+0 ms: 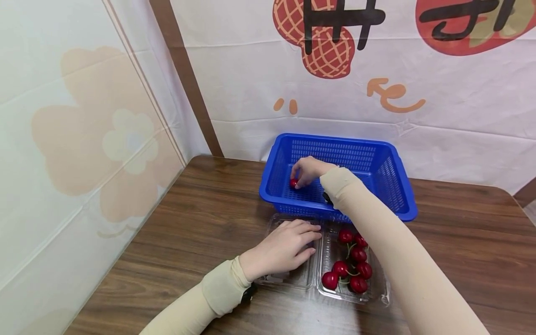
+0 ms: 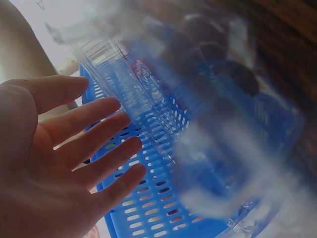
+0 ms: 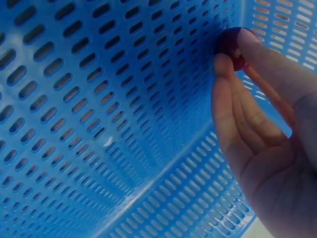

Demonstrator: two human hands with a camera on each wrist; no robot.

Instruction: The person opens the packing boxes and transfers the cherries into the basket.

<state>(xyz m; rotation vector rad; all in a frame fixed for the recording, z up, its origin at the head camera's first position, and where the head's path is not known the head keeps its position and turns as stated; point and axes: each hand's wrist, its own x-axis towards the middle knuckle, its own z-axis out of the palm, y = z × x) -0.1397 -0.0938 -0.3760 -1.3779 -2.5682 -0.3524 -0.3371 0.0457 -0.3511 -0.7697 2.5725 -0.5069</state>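
Inside the blue plastic basket (image 1: 335, 208), toward its left end, my right hand (image 1: 309, 170) pinches one dark red cherry (image 1: 293, 183). In the right wrist view the thumb and fingertips close on that cherry (image 3: 231, 45), low in a corner of the basket. My left hand (image 1: 279, 249) rests over the lid half of a clear plastic clamshell box (image 1: 307, 283), its fingers fairly straight and spread. The left wrist view shows that palm with nothing in it. Several cherries with green stems (image 1: 358, 254) lie in the box's right half, partly behind my right forearm.
The basket and the clamshell box stand on a dark wood-grain table (image 1: 201, 209), the box in front of the basket. A white printed cloth (image 1: 247, 60) hangs behind the table, and another covers the left side.
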